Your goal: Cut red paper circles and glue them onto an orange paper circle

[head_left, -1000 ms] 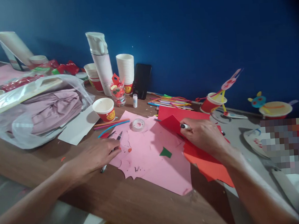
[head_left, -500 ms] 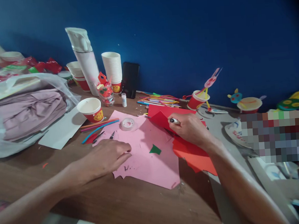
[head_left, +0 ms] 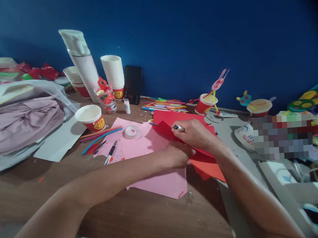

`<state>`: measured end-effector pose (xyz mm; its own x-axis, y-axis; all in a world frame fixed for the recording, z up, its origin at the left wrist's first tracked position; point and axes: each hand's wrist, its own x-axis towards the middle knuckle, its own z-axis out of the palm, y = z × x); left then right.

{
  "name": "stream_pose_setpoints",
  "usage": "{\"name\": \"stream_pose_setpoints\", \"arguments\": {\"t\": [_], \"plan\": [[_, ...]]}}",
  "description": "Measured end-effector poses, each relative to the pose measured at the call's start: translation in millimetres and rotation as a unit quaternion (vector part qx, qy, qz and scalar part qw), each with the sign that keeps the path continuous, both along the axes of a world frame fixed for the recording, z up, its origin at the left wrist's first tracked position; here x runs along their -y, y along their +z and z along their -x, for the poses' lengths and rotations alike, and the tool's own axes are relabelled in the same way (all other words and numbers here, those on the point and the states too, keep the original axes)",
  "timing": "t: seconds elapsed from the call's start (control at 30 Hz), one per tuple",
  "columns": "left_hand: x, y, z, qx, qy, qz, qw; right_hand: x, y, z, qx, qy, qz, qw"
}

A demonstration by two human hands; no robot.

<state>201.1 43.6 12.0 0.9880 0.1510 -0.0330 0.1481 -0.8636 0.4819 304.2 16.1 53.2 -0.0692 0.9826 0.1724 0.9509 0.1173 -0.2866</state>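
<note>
"Two hands are near the red paper [head_left: 165, 115]: how do ours stand?"

"Our right hand [head_left: 195, 134] has its grip closed around a marker [head_left: 179, 127], over that paper. Our left hand [head_left: 179, 154] lies by its near edge, above the pink paper [head_left: 163, 185]; we can't tell whether that grip holds anything."

"How far along are we?"

"Cutting looks partly done, we judge: the orange paper [head_left: 210, 170] has a jagged edge. We make out no marks on the visible red, so marking seems unfinished, though our right hand hides the marker's tip. Farther back, one cup [head_left: 200, 107] already bears a pink figure [head_left: 218, 84]."
</note>
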Motion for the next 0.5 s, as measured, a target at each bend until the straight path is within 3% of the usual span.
{"name": "stream_pose_setpoints", "arguments": {"t": [0.13,0.37,0.5], "plan": [[-4,-2.1,15,-0.005,-0.015,0.017,1.0,0,-0.4,-2,-0.008,0.009,0.008,1.0],[-3,23.0,55,-0.127,-0.02,0.028,0.991,-1,-2.1,2,-0.016,0.029,0.022,0.999],[-1,24.3,76,-0.16,-0.014,0.006,0.987,0,-4.7,6,-0.011,0.036,0.035,0.999]]}}
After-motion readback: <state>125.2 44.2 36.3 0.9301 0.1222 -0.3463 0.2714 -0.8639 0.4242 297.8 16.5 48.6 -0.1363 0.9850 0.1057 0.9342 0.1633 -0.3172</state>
